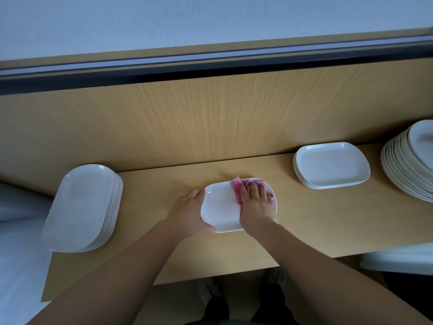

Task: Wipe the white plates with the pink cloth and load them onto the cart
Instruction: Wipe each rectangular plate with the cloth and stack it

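One white plate [220, 207] lies on the table [304, 219]. The left hand [187, 211] grips its rim at 9 o'clock. The right hand [256, 205] presses one pink cloth [237, 190] flat on it with straight fingers. There are three piles of plates: a big stack [82, 205] at 9 o'clock, a small stack [331, 164] at 2 o'clock and a tall stack [407, 160] at 3 o'clock.

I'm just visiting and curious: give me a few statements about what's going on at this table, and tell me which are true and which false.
1. The right hand presses the pink cloth onto the middle plate. True.
2. Nothing steadies that plate. False: the left hand holds its left edge.
3. A stack of white plates stands at the left end of the table. True.
4. The middle plate sits atop another stack. False: it lies alone on the table.
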Available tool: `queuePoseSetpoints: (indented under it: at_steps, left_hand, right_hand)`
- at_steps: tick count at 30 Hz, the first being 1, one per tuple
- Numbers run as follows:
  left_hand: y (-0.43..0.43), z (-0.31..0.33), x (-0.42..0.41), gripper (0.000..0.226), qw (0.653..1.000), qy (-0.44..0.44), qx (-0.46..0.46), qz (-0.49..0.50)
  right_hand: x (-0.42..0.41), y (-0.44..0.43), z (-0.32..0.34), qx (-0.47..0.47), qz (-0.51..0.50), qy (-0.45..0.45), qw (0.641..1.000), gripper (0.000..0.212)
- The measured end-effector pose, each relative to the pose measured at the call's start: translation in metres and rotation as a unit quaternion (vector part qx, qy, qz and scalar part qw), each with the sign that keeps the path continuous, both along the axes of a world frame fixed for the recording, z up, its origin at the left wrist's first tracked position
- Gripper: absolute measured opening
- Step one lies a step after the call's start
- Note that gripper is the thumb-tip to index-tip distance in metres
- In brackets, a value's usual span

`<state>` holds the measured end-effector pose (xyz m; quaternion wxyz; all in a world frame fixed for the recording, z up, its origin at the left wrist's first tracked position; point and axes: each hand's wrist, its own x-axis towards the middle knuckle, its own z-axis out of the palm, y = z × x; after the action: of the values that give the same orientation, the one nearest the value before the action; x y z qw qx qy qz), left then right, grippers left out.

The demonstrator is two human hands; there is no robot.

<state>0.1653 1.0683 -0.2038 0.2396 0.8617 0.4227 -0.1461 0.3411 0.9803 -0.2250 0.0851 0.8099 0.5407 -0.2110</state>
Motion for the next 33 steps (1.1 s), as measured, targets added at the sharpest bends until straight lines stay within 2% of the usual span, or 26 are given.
queuePoseSetpoints:
  at_steps: [5,8,14,18,21,23,25,27,29,33]
  left_hand:
    - [0.001,0.002,0.000,0.115,1.000,-0.015,-0.002,0.008]
    - [0.000,0.001,0.001,0.114,0.999,-0.035,-0.004,0.019]
    - [-0.002,-0.002,0.001,0.113,0.999,-0.033,0.024,0.017]
    - [-0.001,-0.004,0.000,0.110,0.999,-0.024,0.035,0.009]
    - [-0.001,-0.006,-0.002,0.110,0.998,-0.024,0.061,-0.008]
    - [-0.002,-0.007,-0.006,0.113,0.997,-0.026,0.074,-0.022]
    - [-0.001,-0.008,-0.011,0.116,0.996,-0.032,0.076,-0.034]
    - [0.002,-0.008,-0.016,0.113,0.995,-0.035,0.073,-0.052]
    - [0.006,-0.008,-0.018,0.108,0.994,-0.037,0.075,-0.066]
    - [0.008,-0.010,-0.016,0.099,0.994,-0.062,0.071,-0.057]
  right_hand:
    - [-0.026,0.009,0.001,-0.014,0.073,-0.008,0.997,0.093]
    - [-0.036,0.012,0.000,-0.022,0.137,-0.007,0.990,0.094]
    - [-0.029,0.017,0.006,-0.011,0.232,-0.017,0.972,0.085]
    - [-0.026,0.020,0.002,0.047,0.298,0.065,0.951,0.067]
    - [-0.018,0.019,-0.001,0.095,0.334,0.089,0.934,0.058]
    - [-0.013,0.017,0.000,0.131,0.325,0.114,0.930,0.060]
    - [-0.016,0.013,0.002,0.156,0.258,0.145,0.942,0.060]
    - [-0.024,0.011,0.007,0.184,0.178,0.141,0.956,0.047]
    - [-0.035,0.016,0.014,0.141,0.123,0.107,0.977,0.040]
    - [-0.051,0.030,0.010,0.028,0.106,0.055,0.992,0.054]
